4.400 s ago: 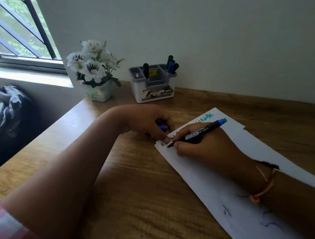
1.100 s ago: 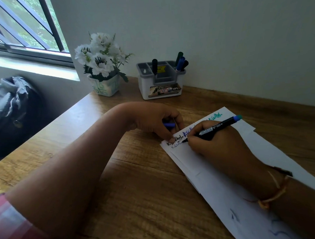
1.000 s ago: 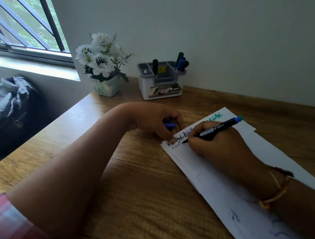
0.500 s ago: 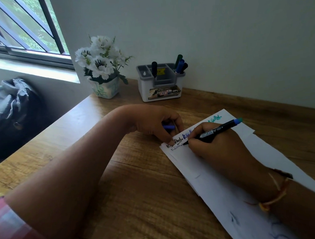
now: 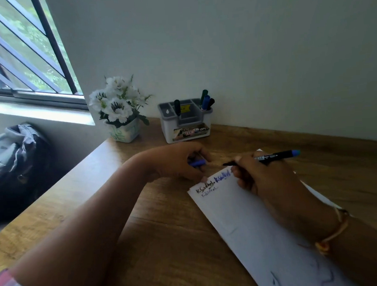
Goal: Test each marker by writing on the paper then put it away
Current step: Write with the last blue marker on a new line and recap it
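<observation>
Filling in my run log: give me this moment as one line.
right hand: holds marker, tip off paper | left hand: holds blue cap | marker: uncapped, not stored

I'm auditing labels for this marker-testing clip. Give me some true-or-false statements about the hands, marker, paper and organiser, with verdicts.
1. The right hand grips a black marker with a blue end. True.
2. The left hand holds nothing. False: it holds a small blue cap.
3. The white paper sheet is blank. False: it has black and blue handwriting near its far edge.
4. The grey-and-white plastic organiser by the wall holds several capped markers. True.
</observation>
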The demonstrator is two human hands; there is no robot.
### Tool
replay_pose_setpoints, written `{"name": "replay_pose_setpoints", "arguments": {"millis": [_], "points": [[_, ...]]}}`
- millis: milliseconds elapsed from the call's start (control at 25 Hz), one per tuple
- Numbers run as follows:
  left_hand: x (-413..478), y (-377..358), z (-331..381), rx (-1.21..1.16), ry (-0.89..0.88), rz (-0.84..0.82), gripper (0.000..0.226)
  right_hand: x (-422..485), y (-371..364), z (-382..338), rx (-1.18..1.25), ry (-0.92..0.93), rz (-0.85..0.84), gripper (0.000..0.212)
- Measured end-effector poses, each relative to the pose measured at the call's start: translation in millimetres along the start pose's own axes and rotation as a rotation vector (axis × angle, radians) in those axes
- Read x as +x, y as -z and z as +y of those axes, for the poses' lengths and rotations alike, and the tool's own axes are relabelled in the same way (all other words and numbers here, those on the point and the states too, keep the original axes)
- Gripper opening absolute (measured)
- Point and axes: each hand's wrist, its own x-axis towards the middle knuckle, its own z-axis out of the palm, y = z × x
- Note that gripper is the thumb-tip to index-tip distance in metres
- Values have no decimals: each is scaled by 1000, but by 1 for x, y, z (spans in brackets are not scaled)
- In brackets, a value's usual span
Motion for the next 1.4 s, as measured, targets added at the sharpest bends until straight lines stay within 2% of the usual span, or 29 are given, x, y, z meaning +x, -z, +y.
{"name": "replay_pose_setpoints", "arguments": {"millis": [160,240,400,800,1040,1240,1400], "points": [[-1,-5,10,-304,-104,141,49,5,10,-15,219,51,32,16],[-2,-8,15,-358,-149,184,56,6,13,-18,234,85,12,13],[0,-10,19,-375,-167,226,64,6,13,-19,170,131,-34,13],[-2,-14,25,-381,-203,180,62,6,11,-18,177,152,-69,14],[-2,-15,25,-402,-224,186,61,7,14,-16,105,160,-110,5],[-2,-14,24,-398,-238,239,60,12,15,-16,332,10,-152,28],[-3,-14,25,-454,-243,287,56,14,16,-13,284,95,-149,26]]}}
